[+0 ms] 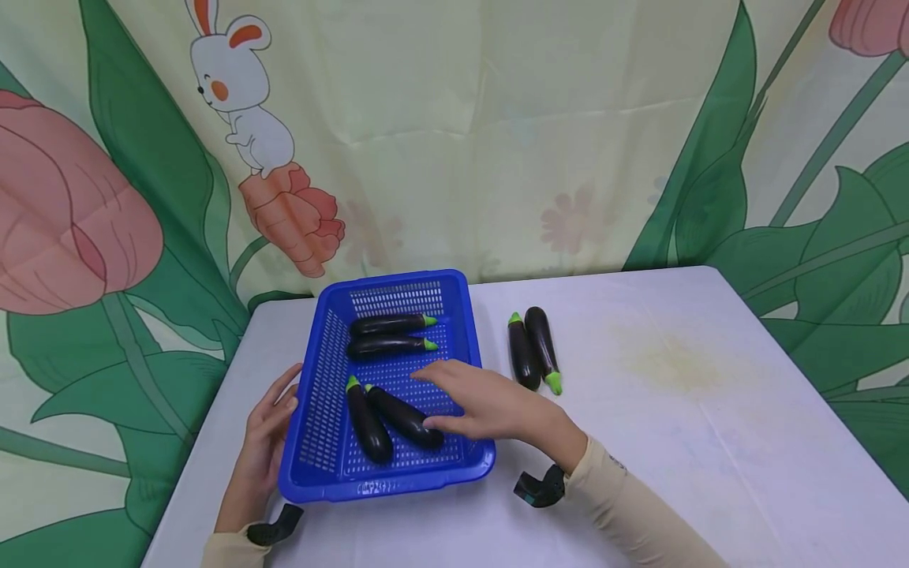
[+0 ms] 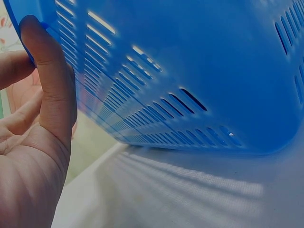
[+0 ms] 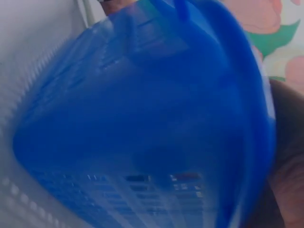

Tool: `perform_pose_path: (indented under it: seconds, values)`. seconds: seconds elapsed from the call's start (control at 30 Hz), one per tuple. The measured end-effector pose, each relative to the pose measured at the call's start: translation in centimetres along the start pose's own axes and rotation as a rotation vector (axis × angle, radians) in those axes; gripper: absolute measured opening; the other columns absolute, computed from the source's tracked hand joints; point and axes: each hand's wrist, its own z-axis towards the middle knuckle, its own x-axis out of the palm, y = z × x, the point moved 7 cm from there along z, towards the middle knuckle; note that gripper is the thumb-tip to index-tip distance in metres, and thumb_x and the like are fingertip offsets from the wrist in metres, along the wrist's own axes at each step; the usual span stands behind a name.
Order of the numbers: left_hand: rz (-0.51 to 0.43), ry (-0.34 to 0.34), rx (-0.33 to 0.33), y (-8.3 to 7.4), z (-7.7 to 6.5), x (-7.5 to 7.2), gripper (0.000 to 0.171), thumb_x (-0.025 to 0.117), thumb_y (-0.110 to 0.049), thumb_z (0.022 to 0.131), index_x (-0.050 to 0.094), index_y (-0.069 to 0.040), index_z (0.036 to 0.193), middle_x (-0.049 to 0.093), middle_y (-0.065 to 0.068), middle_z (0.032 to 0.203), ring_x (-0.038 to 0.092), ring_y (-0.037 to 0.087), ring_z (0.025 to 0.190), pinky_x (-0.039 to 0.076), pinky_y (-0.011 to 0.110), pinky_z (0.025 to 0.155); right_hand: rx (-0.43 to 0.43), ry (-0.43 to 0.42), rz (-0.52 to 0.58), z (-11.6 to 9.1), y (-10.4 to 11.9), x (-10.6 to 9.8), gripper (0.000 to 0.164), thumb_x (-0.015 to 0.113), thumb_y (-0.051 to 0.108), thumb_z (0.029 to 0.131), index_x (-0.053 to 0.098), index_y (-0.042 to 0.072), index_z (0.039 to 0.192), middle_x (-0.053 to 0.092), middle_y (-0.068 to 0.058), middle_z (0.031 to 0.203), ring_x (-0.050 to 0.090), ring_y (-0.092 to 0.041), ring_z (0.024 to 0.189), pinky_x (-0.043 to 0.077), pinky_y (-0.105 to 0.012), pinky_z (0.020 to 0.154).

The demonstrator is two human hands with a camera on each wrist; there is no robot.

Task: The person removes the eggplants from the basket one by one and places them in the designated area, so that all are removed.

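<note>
A blue plastic basket with slotted walls stands on the left part of the table. Inside it, two dark eggplants lie crosswise at the far end, and another two slant in the near half. At the basket's left rim, my left hand holds the edge, with the thumb and a finger against the rim in the left wrist view. My right hand reaches over the right rim, fingers extended and thumb apart, above the near eggplants. Whether the thumb touches one is hard to tell.
Right of the basket, two more eggplants lie side by side on the white tablecloth. A curtain printed with a rabbit and tulips hangs behind the table. Dark wrist mounts sit on both wrists.
</note>
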Motion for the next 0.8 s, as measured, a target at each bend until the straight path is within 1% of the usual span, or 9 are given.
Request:
perform_pose_path:
  seconds: [0.17,0.3,0.37,0.43,0.5,0.57,0.67,0.8]
  values:
    - [0.012,-0.017,-0.006,0.0,0.0,-0.1,0.056,0.040,-0.015,0.112,0.026,-0.022,0.166,0.066,-0.007,0.136,0.072,0.013,0.117,0.062,0.035,0.093,0.003,0.058,-0.137,0.9,0.8,1.4,0.067,0.060,0.052,0.103,0.046,0.013,0.156,0.057,-0.005,0.154,0.054,-0.020,0.144,0.047,-0.038,0.119]
    - [0.011,-0.012,-0.002,0.0,0.0,-0.1,0.057,0.039,-0.015,0.112,0.024,-0.020,0.167,0.066,-0.007,0.136,0.072,0.013,0.117,0.062,0.035,0.093,-0.015,0.067,-0.220,1.5,1.4,2.1,0.066,0.060,0.053,0.103,0.050,0.012,0.153,0.062,-0.005,0.149,0.060,-0.019,0.138,0.049,-0.036,0.117]
    - [0.008,-0.008,0.001,-0.1,0.0,-0.1,0.057,0.039,-0.014,0.112,0.025,-0.021,0.166,0.066,-0.007,0.136,0.072,0.014,0.117,0.062,0.035,0.093,-0.026,0.060,-0.246,1.7,1.7,2.4,0.065,0.061,0.053,0.102,0.052,0.011,0.151,0.066,-0.004,0.143,0.065,-0.017,0.129,0.054,-0.034,0.110]
    - [0.009,-0.011,0.000,-0.1,0.0,-0.1,0.056,0.039,-0.015,0.112,0.027,-0.022,0.166,0.066,-0.007,0.136,0.072,0.013,0.117,0.063,0.035,0.092,-0.034,0.054,-0.263,1.9,1.9,2.6,0.062,0.063,0.052,0.101,0.055,0.011,0.147,0.071,-0.002,0.134,0.068,-0.013,0.115,0.058,-0.029,0.098]
    - [0.002,-0.010,-0.001,-0.1,0.0,0.0,0.056,0.039,-0.014,0.112,0.027,-0.022,0.166,0.066,-0.006,0.135,0.072,0.013,0.116,0.063,0.034,0.091,-0.037,0.049,-0.281,2.1,2.2,2.9,0.059,0.065,0.052,0.100,0.058,0.012,0.142,0.073,0.001,0.122,0.066,-0.009,0.099,0.057,-0.024,0.084]
    - [-0.003,-0.011,-0.003,-0.2,0.0,0.0,0.056,0.039,-0.014,0.112,0.026,-0.020,0.166,0.067,-0.006,0.134,0.072,0.013,0.115,0.063,0.033,0.091,-0.034,0.046,-0.305,2.4,2.3,3.3,0.054,0.067,0.052,0.099,0.060,0.013,0.136,0.073,0.003,0.111,0.061,-0.008,0.088,0.052,-0.021,0.074]
    - [-0.007,-0.006,0.001,-0.2,0.0,0.0,0.058,0.039,-0.014,0.112,0.022,-0.017,0.167,0.067,-0.006,0.134,0.072,0.013,0.115,0.063,0.033,0.091,-0.001,0.050,-0.340,2.7,2.5,3.7,0.051,0.068,0.052,0.098,0.062,0.014,0.131,0.073,0.003,0.105,0.060,-0.008,0.083,0.052,-0.021,0.069]
    - [-0.001,0.003,0.008,-0.1,0.0,0.0,0.057,0.039,-0.014,0.112,0.024,-0.020,0.167,0.066,-0.006,0.135,0.072,0.013,0.116,0.063,0.034,0.092,0.069,0.050,-0.381,2.8,2.5,4.0,0.049,0.069,0.053,0.097,0.065,0.014,0.128,0.076,0.001,0.108,0.066,-0.010,0.086,0.057,-0.024,0.072]
